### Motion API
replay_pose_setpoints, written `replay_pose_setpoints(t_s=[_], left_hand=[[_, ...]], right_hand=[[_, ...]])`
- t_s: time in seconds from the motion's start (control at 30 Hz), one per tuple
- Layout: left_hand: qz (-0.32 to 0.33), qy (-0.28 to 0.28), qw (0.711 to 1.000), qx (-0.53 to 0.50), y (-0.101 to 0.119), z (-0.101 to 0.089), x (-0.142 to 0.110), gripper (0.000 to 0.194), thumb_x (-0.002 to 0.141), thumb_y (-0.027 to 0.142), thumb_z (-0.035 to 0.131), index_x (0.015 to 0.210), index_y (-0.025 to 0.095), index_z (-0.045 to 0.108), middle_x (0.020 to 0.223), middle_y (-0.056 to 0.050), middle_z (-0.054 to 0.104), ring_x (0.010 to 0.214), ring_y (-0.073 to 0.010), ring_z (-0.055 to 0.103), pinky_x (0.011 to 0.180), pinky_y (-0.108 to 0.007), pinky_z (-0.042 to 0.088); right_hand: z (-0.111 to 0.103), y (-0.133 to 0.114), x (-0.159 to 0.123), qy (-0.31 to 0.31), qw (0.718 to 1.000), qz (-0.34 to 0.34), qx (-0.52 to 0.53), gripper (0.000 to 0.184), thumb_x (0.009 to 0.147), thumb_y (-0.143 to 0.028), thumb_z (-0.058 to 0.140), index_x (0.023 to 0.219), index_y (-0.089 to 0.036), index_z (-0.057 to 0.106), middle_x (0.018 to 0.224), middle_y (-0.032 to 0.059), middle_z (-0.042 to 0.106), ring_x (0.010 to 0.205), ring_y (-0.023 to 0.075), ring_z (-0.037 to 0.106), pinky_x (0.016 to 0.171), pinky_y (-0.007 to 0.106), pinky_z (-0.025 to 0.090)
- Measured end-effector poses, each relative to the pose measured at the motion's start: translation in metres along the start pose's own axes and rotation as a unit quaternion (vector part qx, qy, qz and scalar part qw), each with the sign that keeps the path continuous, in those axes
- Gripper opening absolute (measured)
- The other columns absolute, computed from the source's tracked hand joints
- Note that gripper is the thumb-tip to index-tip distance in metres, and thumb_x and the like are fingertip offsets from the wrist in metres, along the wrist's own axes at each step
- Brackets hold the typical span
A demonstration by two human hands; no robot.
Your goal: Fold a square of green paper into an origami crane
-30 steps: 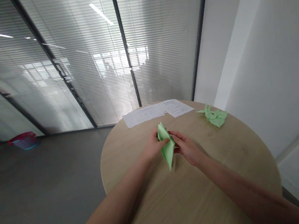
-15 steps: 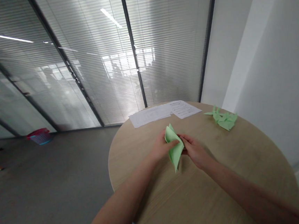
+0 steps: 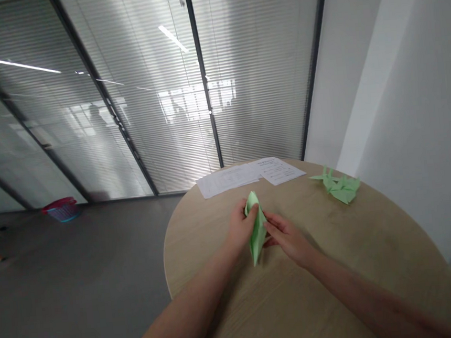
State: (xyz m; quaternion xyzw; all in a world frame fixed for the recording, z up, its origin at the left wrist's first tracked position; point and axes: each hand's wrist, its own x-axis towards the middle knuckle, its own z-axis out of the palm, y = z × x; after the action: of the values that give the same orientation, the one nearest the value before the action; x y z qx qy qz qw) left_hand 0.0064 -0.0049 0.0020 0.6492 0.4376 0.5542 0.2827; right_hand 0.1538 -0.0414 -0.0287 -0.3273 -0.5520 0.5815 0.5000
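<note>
A light green sheet of folded paper (image 3: 258, 233) is held up over the round wooden table, its long pointed shape standing nearly upright. My left hand (image 3: 241, 224) grips its left side, with the thumb lying across the front near the top. On the right edge, my right hand (image 3: 284, 235) pinches the paper between thumb and fingers. Some fingertips of both hands are hidden behind the paper.
Several green folded paper pieces (image 3: 341, 186) lie at the right rear of the wooden table (image 3: 319, 297). White printed sheets (image 3: 230, 180) rest along its far edge. A red and blue basket (image 3: 62, 209) stands on the floor by the glass partition at left.
The green paper has narrowed, its right corner folded inward, and it has shifted slightly left. My left thumb has moved up and left along it; my right hand has followed to the left.
</note>
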Motion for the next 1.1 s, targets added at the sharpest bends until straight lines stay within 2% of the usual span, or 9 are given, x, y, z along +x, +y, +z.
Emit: replay_pose_setpoints(t_s=[0.1,0.23,0.3,0.43,0.57,0.7,0.77,0.9,1.1], left_hand=[[0.005,0.016,1.000,0.006,0.001,0.001,0.001,0.025,0.089,0.041,0.058,0.074,0.021,0.059,0.073,-0.001,0.059,0.072,-0.0186,0.054,0.069,-0.031,0.044],[-0.004,0.014,1.000,-0.028,0.004,0.001,-0.001,0.031,0.090,0.050,0.056,0.079,0.021,0.058,0.073,-0.001,0.058,0.069,-0.0186,0.053,0.065,-0.030,0.044],[-0.001,0.024,0.999,-0.027,0.004,0.000,-0.002,0.035,0.095,0.052,0.046,0.081,0.022,0.058,0.074,-0.002,0.059,0.072,-0.0197,0.054,0.068,-0.031,0.045],[0.012,0.058,0.998,-0.015,0.003,-0.001,-0.004,0.042,0.101,0.047,0.027,0.090,0.023,0.060,0.089,-0.005,0.064,0.088,-0.0217,0.059,0.084,-0.036,0.047],[0.003,0.057,0.998,-0.039,0.001,0.000,-0.003,0.032,0.100,0.042,0.037,0.116,0.024,0.058,0.099,-0.004,0.065,0.091,-0.0199,0.061,0.085,-0.033,0.049],[-0.036,-0.013,0.995,-0.093,0.000,0.002,-0.003,0.041,0.097,0.043,0.047,0.134,0.024,0.048,0.088,-0.002,0.063,0.074,-0.0162,0.059,0.069,-0.028,0.048],[-0.057,-0.045,0.990,-0.123,-0.001,0.002,-0.003,0.048,0.094,0.045,0.053,0.136,0.024,0.047,0.076,0.001,0.059,0.065,-0.0146,0.055,0.062,-0.026,0.045],[-0.083,-0.089,0.984,-0.134,0.001,0.003,-0.002,0.056,0.086,0.048,0.063,0.132,0.020,0.051,0.064,0.005,0.054,0.056,-0.0123,0.050,0.054,-0.023,0.038],[-0.081,-0.063,0.993,-0.066,0.004,0.003,-0.002,0.044,0.086,0.041,0.062,0.124,0.018,0.059,0.059,0.005,0.053,0.051,-0.0119,0.048,0.049,-0.022,0.035]], right_hand=[[0.001,0.003,0.002,-0.001,1.000,-0.004,-0.005,0.057,0.082,-0.054,0.069,0.129,-0.023,0.060,0.101,0.0063,0.071,0.076,0.0194,0.066,0.063,0.033,0.059],[0.000,0.005,0.005,0.011,1.000,-0.008,0.001,0.053,0.081,-0.051,0.069,0.126,-0.024,0.061,0.106,0.0064,0.072,0.079,0.0202,0.067,0.064,0.033,0.059],[0.000,0.005,0.005,0.011,1.000,-0.002,0.004,0.052,0.081,-0.050,0.069,0.126,-0.024,0.061,0.108,0.0064,0.072,0.081,0.0212,0.068,0.065,0.033,0.059],[0.001,0.004,0.003,-0.001,1.000,0.001,0.007,0.052,0.082,-0.046,0.068,0.129,-0.026,0.058,0.108,0.0056,0.073,0.083,0.0235,0.069,0.067,0.036,0.059],[-0.001,0.001,0.002,0.017,1.000,0.000,0.001,0.057,0.082,-0.044,0.066,0.135,-0.028,0.054,0.094,0.0040,0.074,0.079,0.0257,0.069,0.070,0.042,0.059],[-0.005,-0.006,0.002,0.091,0.996,-0.007,0.009,0.075,0.081,-0.041,0.068,0.149,-0.029,0.038,0.086,0.0042,0.073,0.076,0.0287,0.069,0.069,0.046,0.059],[-0.009,-0.010,0.002,0.124,0.992,-0.012,0.015,0.081,0.080,-0.040,0.070,0.151,-0.029,0.035,0.087,0.0055,0.074,0.079,0.0308,0.069,0.069,0.048,0.060],[-0.014,-0.014,0.003,0.146,0.989,-0.018,0.006,0.075,0.081,-0.041,0.068,0.149,-0.030,0.039,0.094,0.0063,0.074,0.084,0.0318,0.070,0.071,0.048,0.059],[-0.017,-0.009,0.005,0.122,0.992,-0.017,-0.009,0.069,0.080,-0.043,0.071,0.143,-0.031,0.046,0.090,0.0044,0.075,0.083,0.0314,0.071,0.072,0.047,0.059]])
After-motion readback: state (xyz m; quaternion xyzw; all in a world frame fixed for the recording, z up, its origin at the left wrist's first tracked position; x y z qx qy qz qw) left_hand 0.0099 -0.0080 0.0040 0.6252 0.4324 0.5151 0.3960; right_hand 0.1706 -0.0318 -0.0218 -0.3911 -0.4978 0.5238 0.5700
